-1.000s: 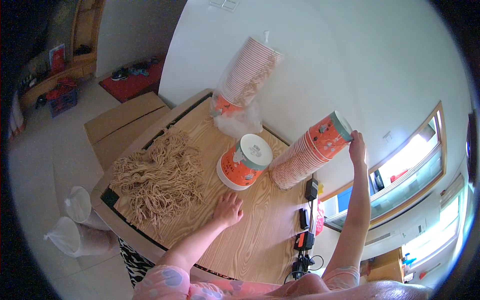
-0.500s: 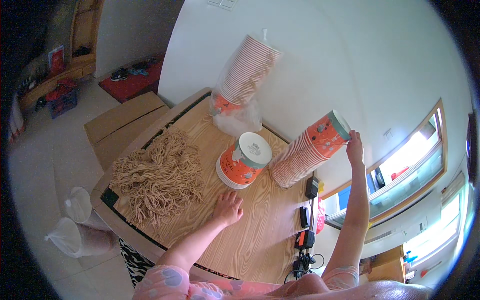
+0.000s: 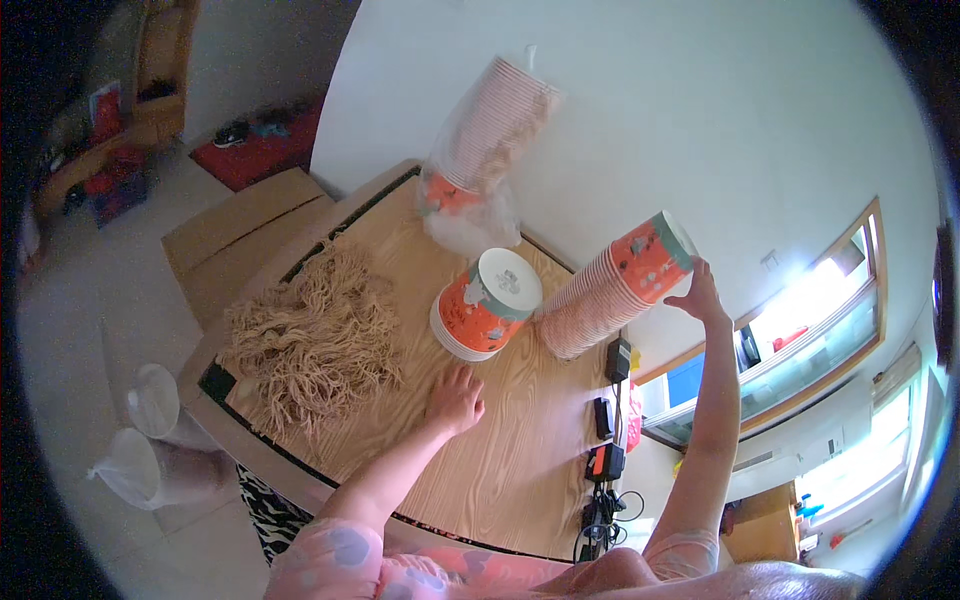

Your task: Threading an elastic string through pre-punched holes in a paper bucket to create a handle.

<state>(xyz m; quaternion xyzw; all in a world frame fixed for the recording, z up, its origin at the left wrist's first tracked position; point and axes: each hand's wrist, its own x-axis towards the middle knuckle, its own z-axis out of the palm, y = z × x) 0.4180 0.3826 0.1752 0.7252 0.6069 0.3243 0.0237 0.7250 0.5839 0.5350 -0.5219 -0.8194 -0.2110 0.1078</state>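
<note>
A tall stack of orange paper buckets (image 3: 590, 305), upside down with a green band and white base on top, leans toward the wall at the table's right. My right hand (image 3: 704, 294) is at its upper end, fingertips touching the green-banded edge and thumb spread away from it. Nearer the middle stands a short stack of the same upturned buckets (image 3: 482, 312). Just in front of that, my left hand (image 3: 456, 402) lies on the wooden tabletop (image 3: 500, 460), its fingers loosely stretched and holding nothing. A heap of beige yarn strands (image 3: 315, 345) spreads at the left.
Behind stands another bucket stack in a clear plastic bag (image 3: 490, 130). Black power adapters and cables (image 3: 605, 462) line the table's right edge. A cardboard box (image 3: 245, 240) is beyond the left edge; bagged white containers (image 3: 150, 470) stand on the floor.
The whole view has shifted slightly. My right thumb has spread away from the tall stack's top bucket, while the fingers stay at its edge. My left hand remains on the table.
</note>
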